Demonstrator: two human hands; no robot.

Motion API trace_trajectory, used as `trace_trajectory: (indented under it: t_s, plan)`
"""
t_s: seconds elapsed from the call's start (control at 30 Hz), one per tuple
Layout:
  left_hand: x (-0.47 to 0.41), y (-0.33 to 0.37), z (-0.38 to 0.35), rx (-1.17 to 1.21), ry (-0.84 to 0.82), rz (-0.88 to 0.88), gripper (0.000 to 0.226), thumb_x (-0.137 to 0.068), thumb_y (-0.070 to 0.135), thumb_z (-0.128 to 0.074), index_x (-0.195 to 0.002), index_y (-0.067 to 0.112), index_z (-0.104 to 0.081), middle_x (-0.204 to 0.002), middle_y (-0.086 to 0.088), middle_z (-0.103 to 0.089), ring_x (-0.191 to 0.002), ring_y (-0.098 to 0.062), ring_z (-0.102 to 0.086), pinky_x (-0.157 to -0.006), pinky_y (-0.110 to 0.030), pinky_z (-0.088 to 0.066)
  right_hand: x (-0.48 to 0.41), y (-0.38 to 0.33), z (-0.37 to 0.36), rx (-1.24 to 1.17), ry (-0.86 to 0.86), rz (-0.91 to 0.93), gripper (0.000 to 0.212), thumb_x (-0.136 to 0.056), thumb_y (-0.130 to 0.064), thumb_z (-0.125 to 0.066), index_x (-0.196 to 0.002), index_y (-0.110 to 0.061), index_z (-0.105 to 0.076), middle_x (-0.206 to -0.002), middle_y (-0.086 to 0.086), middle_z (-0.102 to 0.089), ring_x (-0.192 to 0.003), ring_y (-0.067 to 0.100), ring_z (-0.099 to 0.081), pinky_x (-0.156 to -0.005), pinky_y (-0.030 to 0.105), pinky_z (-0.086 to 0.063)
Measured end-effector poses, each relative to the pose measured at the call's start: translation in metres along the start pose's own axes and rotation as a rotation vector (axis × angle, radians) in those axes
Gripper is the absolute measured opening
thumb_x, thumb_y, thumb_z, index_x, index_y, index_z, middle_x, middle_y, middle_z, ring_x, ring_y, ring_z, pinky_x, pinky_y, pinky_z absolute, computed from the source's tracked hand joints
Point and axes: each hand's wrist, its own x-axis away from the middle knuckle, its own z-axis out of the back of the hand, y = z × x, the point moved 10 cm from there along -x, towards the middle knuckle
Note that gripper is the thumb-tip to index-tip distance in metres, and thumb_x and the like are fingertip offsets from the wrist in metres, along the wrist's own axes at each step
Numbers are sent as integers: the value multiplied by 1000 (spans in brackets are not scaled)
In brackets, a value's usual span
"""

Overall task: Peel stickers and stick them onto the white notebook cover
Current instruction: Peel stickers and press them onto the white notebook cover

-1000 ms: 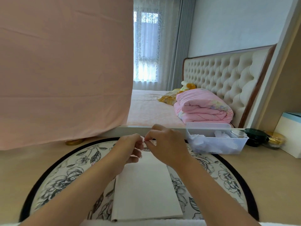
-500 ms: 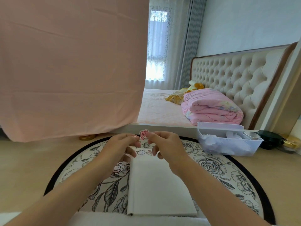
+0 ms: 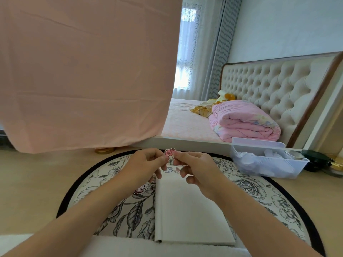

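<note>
A white notebook (image 3: 187,212) lies closed on a round floral mat (image 3: 115,201), its spine to the left. Above its far end, my left hand (image 3: 146,164) and my right hand (image 3: 194,169) both pinch a small pink bear sticker (image 3: 169,153), which stands upright between the fingertips. Two small stickers (image 3: 171,170) sit on the cover's far edge, partly hidden by my fingers. Another pink sticker (image 3: 141,189) lies on the mat left of the notebook.
A clear plastic bin (image 3: 267,162) with white contents stands at the right, with dark and gold lidded jars (image 3: 319,160) beyond it. A pink sheet (image 3: 83,71) hangs at the left. A bed with a folded pink quilt (image 3: 243,121) lies behind.
The view has shifted left and down. My hands, pinched together a second ago, have lifted the pink bear sticker so that it now shows upright between the fingertips.
</note>
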Motion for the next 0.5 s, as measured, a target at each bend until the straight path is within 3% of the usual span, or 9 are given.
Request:
trace_trajectory:
  t_s: [0.13,0.23,0.33,0.4,0.5]
  plan:
    - [-2,-1,1,-153,12,-61,16,-96,23,-64,-80,17,-66,-67,6,-66,-54,-11,-59,-56,-22,-45,4,-21,10,293,133,179,20,-85,-37,-78,-77,-19,-81,-81,7,-76,-51,11,-52,-50,18,-42]
    - [-3,-2,-2,-202,3,-94,17,-96,23,-63,-79,19,-65,-67,8,-67,-54,-10,-60,-61,-30,-49,3,-26,10,453,185,251,21,-79,-52,-79,-75,-32,-81,-70,-6,-74,-52,3,-55,-62,27,-50]
    - [-2,-1,-3,-225,12,-126,20,-96,26,-62,-77,23,-64,-68,10,-67,-54,-8,-60,-61,-29,-48,0,-26,16,511,256,265,29,-74,-58,-79,-87,-33,-80,-72,-19,-72,-62,0,-65,-69,33,-59]
    - [-2,1,-3,-246,9,-139,21,-96,27,-62,-75,26,-62,-69,11,-67,-56,-8,-60,-61,-29,-48,0,-29,18,482,246,268,26,-76,-50,-80,-92,-29,-79,-77,-16,-75,-63,-1,-66,-67,28,-58]
    - [-1,3,-5,-257,-9,-152,21,-96,30,-63,-75,29,-63,-70,11,-67,-57,-8,-60,-64,-30,-49,1,-29,8,353,95,237,13,-85,-29,-79,-84,-16,-80,-79,2,-76,-53,8,-57,-53,15,-46]
